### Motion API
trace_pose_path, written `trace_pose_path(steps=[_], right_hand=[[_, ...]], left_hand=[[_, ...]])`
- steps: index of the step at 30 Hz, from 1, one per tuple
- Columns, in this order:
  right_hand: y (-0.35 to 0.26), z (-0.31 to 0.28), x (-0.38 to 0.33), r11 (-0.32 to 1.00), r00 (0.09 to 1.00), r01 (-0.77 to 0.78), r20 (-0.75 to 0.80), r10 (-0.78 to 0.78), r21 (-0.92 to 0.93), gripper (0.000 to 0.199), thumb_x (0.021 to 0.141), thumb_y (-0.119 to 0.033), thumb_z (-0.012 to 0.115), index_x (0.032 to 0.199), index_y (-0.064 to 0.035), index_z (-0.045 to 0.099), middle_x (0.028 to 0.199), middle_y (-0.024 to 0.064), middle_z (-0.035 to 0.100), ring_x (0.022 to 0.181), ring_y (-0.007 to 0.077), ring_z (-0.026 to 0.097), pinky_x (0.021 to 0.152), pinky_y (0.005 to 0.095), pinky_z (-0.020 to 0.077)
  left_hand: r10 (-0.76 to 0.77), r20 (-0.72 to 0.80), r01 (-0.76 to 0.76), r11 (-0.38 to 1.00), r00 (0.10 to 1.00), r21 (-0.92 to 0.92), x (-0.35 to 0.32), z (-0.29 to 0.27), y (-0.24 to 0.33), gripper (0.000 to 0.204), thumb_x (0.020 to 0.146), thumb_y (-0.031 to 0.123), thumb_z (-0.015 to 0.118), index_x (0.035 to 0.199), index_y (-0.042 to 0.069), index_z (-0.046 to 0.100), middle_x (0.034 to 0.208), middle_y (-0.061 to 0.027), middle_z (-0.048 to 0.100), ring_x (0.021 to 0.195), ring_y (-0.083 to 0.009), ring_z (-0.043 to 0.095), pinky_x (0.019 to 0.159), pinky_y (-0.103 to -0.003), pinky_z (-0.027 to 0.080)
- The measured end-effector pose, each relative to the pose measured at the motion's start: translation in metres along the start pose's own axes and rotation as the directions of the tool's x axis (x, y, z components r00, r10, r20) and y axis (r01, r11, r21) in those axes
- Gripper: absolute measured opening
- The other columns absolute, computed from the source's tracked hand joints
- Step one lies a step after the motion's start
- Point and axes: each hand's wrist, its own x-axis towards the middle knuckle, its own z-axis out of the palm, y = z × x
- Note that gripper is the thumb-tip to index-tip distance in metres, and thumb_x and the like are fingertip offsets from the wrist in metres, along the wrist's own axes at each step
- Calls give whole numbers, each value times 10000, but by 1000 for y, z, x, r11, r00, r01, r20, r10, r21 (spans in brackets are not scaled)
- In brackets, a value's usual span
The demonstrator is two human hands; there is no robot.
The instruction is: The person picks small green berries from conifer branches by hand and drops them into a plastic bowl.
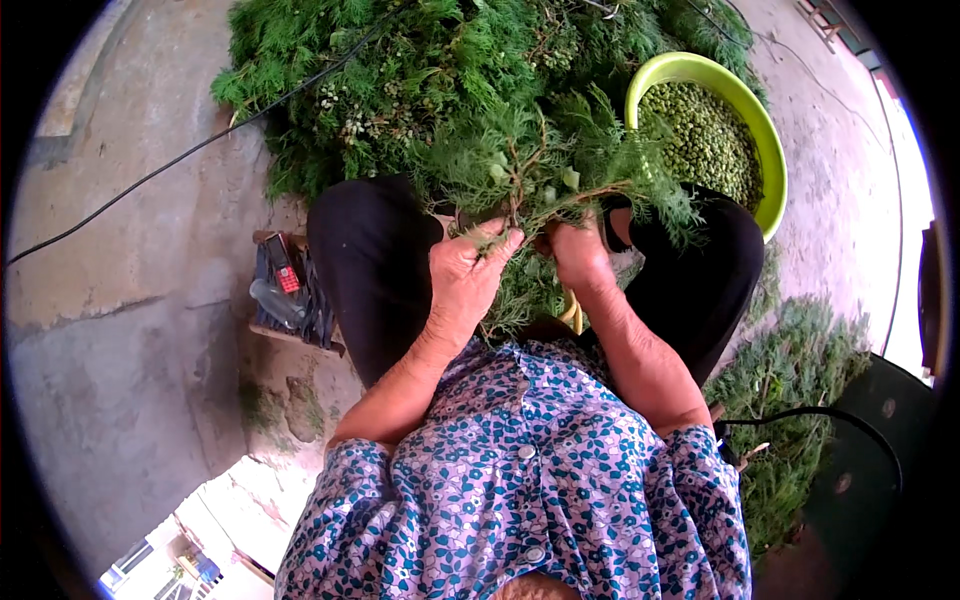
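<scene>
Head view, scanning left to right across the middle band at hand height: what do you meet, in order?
Black cable on the concrete → small wooden stand with a plastic bottle → left hand → leafy branch → right hand → green basin of small green fruits.

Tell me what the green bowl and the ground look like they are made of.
The lime-green bowl looks like moulded plastic: one even bright colour, a smooth, slightly glossy rolled rim. The ground looks like poured concrete: grey, matt, rough and stained, with cracks running across it, though it could be cement render.
</scene>
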Motion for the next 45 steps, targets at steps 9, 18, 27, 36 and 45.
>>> trace_pose_path(steps=[9, 18, 27, 36, 45], right_hand=[[-48, -73, 5, 178, 703, -695, 608, 369, 697, 191, 767, -119, 589, 920, -7, 565, 720, 24, 523, 530, 102, 483, 461, 224, 412], [-52, -98, 20, 97, 863, -325, 253, 437, 941, 191, 837, -125, 564, 979, 1, 587, 620, -11, 491, 440, 43, 371, 380, 185, 256], [-39, -87, 30, 282, 874, -477, 414, 255, 833, 169, 841, -133, 543, 955, -9, 546, 610, -20, 455, 430, 37, 368, 356, 200, 245], [-35, -73, 28, 505, 932, -293, 125, 339, 812, 233, 741, -57, 649, 934, 1, 533, 595, 88, 543, 434, 140, 481, 393, 277, 387], [-42, -41, 25, 868, 818, -67, -472, 330, 492, 133, 754, 13, 601, 871, -20, 548, 712, 137, 607, 592, 203, 597, 524, 286, 460]], left_hand=[[178, -81, -164, 975, 981, 152, 2, -5, -5, 237, 800, 128, 645, 916, -77, 618, 753, -21, 637, 653, -46, 510, 609, -197, 431], [346, -68, -281, 848, 936, 449, 3, -7, -4, 219, 753, 111, 667, 940, -1, 633, 755, -123, 650, 600, -141, 598, 566, -250, 460], [536, 44, -457, 672, 843, 583, 2, -5, -13, 188, 666, 50, 674, 850, 39, 641, 778, -150, 635, 672, -271, 633, 571, -307, 494], [370, -8, -313, 796, 929, 518, 4, -2, -17, 224, 687, 120, 662, 903, 66, 633, 736, -122, 630, 633, -287, 608, 552, -325, 484], [264, 7, -215, 769, 964, 602, 2, 4, -7, 157, 753, 213, 619, 877, 120, 645, 663, -126, 596, 583, -289, 581, 525, -346, 459]])
